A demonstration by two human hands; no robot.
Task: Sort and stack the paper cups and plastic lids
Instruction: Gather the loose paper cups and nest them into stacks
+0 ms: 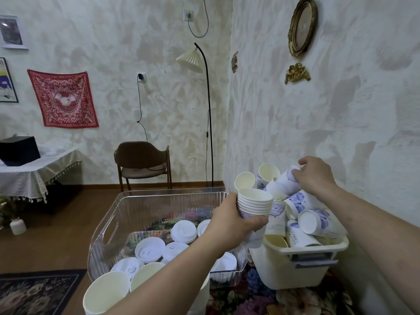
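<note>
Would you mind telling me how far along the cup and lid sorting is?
Roughly midway. Done: several lids lie in the clear bin. In hand: the left hand holds a nested cup stack, and the right hand grips another cup. Left: many loose cups heaped in the white tub.

Room corner with mottled cream plaster walls [113,64] and a wooden floor [56,235]. A brown chair [142,163] stands against the far wall, beside a black floor lamp [208,114] with a pleated shade. A red patterned cloth [63,98] hangs at left above a table [29,173] under a fringed cover. An oval gilt frame [302,27] hangs on the right wall. A dark floral rug [38,292] lies lower left.
</note>
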